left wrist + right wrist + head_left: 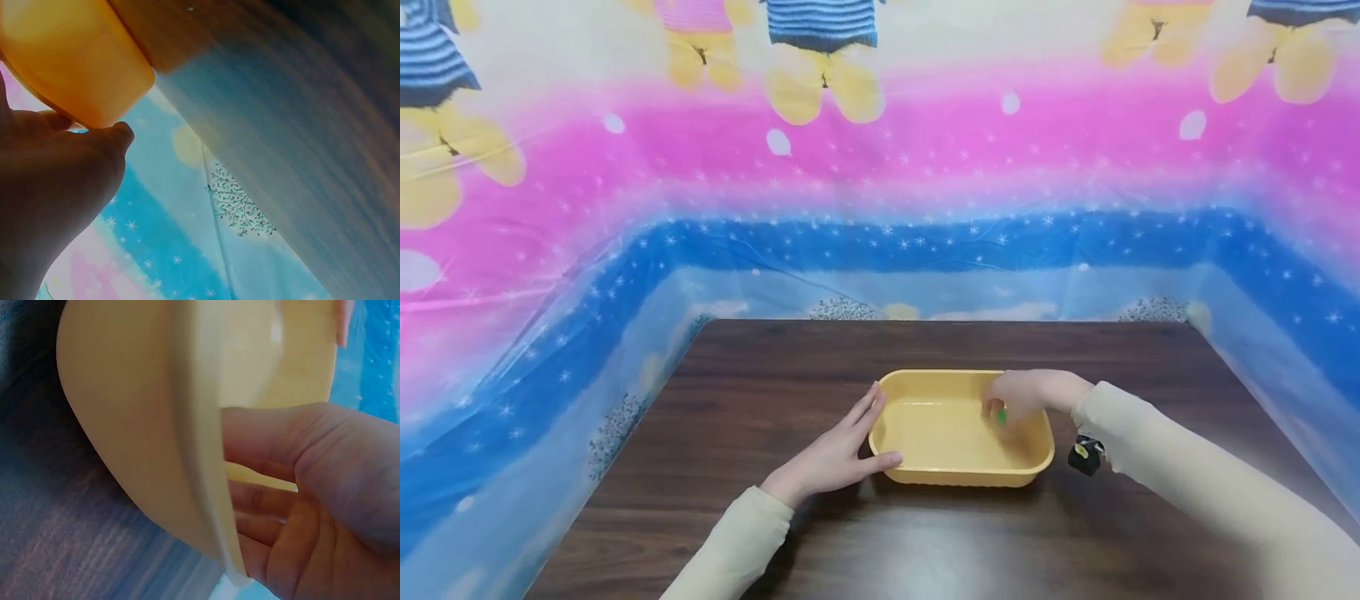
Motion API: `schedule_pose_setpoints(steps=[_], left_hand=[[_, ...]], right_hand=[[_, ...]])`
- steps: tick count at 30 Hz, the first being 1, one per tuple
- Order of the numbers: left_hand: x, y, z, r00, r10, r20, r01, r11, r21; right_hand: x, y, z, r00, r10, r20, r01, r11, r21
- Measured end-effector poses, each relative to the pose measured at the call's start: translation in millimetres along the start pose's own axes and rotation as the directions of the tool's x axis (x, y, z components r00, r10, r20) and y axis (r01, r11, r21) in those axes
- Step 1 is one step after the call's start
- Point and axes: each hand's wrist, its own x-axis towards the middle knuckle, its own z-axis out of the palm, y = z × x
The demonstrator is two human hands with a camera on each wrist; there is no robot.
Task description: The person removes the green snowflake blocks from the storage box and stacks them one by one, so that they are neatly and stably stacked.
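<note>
A shallow yellow plastic basin (pixel 955 477) with rounded corners sits on the table. My left hand (pixel 831 458) holds its left end, the fingers along the outer side and the thumb over the near rim; the left wrist view shows that thumb at the basin's edge (pixel 69 69). Inside the right end is my right hand (pixel 1022 396), blurred, reaching down over the rim with bent fingers. It pinches a small green thing (pixel 1002 415), too blurred for its kind to show. The right wrist view has the fingertips of this hand (pixel 312 487) hidden behind the basin wall (pixel 137 425).
The dark wooden table (pixel 760 367) extends around the basin on all sides. A printed cloth (pixel 925 183) in pink and blue hangs along its back and sides. A small black device (pixel 1086 455) is attached at the right wrist, below the cream sleeve.
</note>
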Motion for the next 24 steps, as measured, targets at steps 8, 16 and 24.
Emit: schedule_pose_setpoints(steps=[8, 16, 24], left_hand=[[-0.3, 0.8, 1.2, 1.0, -0.007, -0.002, 0.007, 1.0, 0.006], [3.1, 3.1, -4.6, 1.0, -0.016, 0.009, 0.016, 1.0, 0.005], [2.6, 2.3, 0.5, 1.0, -0.021, -0.001, 0.021, 1.0, -0.001]], right_hand=[[3.4, 0, 12, 0.999, 0.009, -0.036, -0.01, 0.999, -0.035], [-0.4, 1, 13, 0.999, 0.042, -0.032, -0.041, 0.999, 0.003], [-0.6, 4, 15, 1.0, -0.006, -0.029, 0.006, 1.0, -0.01]])
